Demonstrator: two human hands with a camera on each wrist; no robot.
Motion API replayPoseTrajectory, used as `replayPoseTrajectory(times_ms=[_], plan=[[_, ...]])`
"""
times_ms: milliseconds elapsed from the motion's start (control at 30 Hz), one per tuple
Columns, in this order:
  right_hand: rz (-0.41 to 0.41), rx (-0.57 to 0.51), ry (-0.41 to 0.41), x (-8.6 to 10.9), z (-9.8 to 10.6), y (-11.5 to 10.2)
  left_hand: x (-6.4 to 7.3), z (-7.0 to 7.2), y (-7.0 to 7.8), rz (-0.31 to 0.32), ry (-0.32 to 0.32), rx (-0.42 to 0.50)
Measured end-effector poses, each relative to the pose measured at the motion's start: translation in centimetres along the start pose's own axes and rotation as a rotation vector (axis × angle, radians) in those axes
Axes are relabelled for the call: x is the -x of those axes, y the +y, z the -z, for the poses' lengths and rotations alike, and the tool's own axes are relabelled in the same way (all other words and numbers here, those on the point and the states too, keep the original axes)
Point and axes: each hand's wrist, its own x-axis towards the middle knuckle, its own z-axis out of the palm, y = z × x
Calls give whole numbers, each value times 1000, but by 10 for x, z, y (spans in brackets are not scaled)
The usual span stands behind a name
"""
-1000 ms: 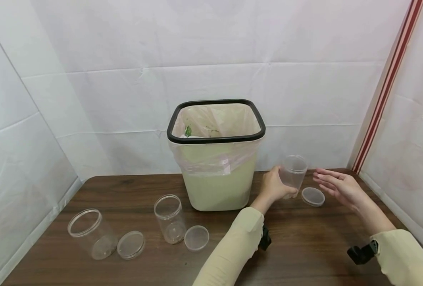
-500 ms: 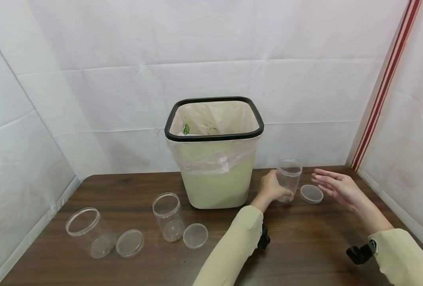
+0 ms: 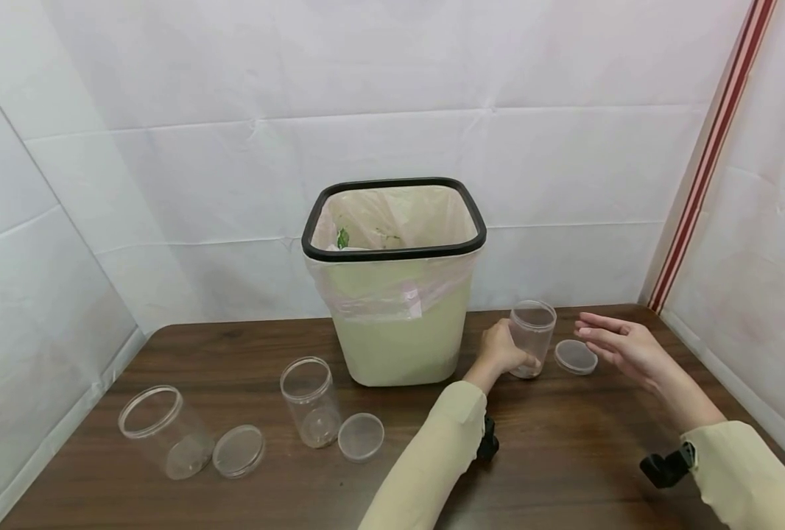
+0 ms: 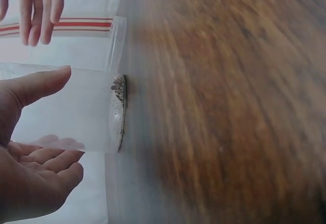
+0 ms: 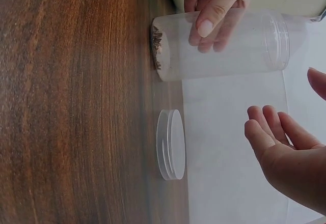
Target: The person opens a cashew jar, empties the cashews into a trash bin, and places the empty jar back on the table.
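Note:
My left hand (image 3: 507, 350) grips a clear plastic jar (image 3: 534, 331) from its left side, thumb in front and fingers behind. The jar is upright and lidless, its base at or just above the table. Dark crumbly bits (image 5: 157, 48) lie at its bottom in the right wrist view. To the jar's right, a round clear lid (image 3: 576, 357) lies on the table. My right hand (image 3: 624, 346) hovers beside that lid, fingers extended, palm facing the jar, holding nothing; in the left wrist view its fingers (image 4: 36, 15) hang apart from the jar.
A pale green bin (image 3: 402, 346) with a black rim and pink liner stands at the back middle, left of the held jar. Two more open clear jars (image 3: 313, 405) stand to the left, each with a lid (image 3: 361, 437) beside it. White sheeting (image 3: 392, 73) surrounds the wooden table (image 3: 551, 456).
My left hand has lowered the jar toward the table, and it stands straighter. My right hand has stayed almost in place, and the camera view has shifted slightly.

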Motion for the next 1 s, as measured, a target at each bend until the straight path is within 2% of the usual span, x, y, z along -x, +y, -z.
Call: replayPoseTrajectory(times_ms=[400,567,667,833,1000], plan=[[6,-14,-5,-1,-2,2,2,0,0,6,0,13],[9,-34,-11,-1,-4,1,5,3,1,17,6,34],[11,-54,-20,-1,-5,1,7,6,-1,1,3,54],[14,-63,-18,0,-5,-1,17,14,-5,-20,-13,78],[8,-62,-3,2,-3,-3,33,25,-1,-78,-34,24]])
